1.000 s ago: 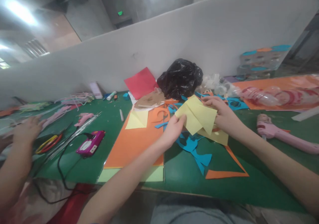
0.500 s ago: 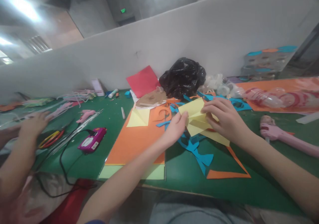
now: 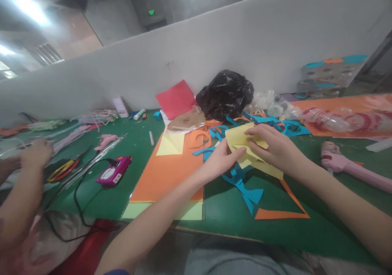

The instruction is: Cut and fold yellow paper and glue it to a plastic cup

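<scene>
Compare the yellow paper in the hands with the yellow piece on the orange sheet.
The held yellow paper is raised between the left hand and right hand, in layered folds; the yellow piece lies flat on the orange sheet. It looks larger. Both are pale yellow and creased.

i'm looking through the head camera into a craft workshop: a long workbench topped with a green cutting mat [image 3: 226, 230] holds blue paper offcuts [image 3: 246, 191] and a pink hot glue gun [image 3: 343, 165]. a white partition [image 3: 196, 58] runs behind it, with a green exit sign [image 3: 151, 12] glowing beyond.
</scene>
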The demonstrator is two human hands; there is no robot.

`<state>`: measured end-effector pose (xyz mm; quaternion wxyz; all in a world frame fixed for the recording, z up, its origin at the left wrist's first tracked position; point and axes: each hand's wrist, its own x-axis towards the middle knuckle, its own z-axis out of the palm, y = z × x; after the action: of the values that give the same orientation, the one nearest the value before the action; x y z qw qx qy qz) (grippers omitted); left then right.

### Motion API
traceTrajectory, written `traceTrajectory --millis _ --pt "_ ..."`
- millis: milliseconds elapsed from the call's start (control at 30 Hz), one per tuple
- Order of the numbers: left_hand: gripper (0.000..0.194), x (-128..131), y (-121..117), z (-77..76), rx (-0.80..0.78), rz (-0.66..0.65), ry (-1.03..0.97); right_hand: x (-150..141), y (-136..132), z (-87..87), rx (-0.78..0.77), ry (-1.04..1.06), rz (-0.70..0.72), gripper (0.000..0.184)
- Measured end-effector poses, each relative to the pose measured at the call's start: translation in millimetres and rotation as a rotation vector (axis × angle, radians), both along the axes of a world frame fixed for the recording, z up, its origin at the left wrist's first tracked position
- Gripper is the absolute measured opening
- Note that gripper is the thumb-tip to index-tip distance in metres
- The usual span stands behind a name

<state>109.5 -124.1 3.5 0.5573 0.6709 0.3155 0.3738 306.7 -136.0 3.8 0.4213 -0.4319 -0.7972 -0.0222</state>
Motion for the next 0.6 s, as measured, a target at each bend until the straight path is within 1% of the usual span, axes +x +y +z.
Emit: traceTrajectory --millis 100,167,300,400,433,500,600 --pt "0.047 -0.4 0.2 0.0 0.000 0.015 0.027 -1.1 -2.8 3.3 -0.137 0.091 -0.006 0.017" --pt "0.046 -0.9 0.3 1.0 -0.001 0.023 0.030 -0.9 -2.2 4.0 -0.196 0.173 -0.016 0.021" --pt "0.044 -0.7 1.0 2.6 -0.010 0.023 -0.014 2.3 4.7 2.1 -0.231 0.321 -0.086 0.036" --pt "0.044 -0.6 2.1 3.0 -0.060 0.057 -0.019 4.3 8.9 2.4 -0.279 0.371 -0.130 0.048" --pt "0.043 -0.8 2.4 3.3 -0.075 0.075 -0.012 4.2 9.1 3.4 -0.311 0.384 -0.144 0.049" --pt "0.041 -1.6 2.8 4.1 -0.081 0.113 0.000 3.1 7.7 6.7 -0.421 0.424 -0.173 0.047" --pt "0.038 -3.3 3.1 4.7 -0.089 0.134 -0.001 0.2 3.1 13.1 -0.588 0.491 -0.184 0.036"
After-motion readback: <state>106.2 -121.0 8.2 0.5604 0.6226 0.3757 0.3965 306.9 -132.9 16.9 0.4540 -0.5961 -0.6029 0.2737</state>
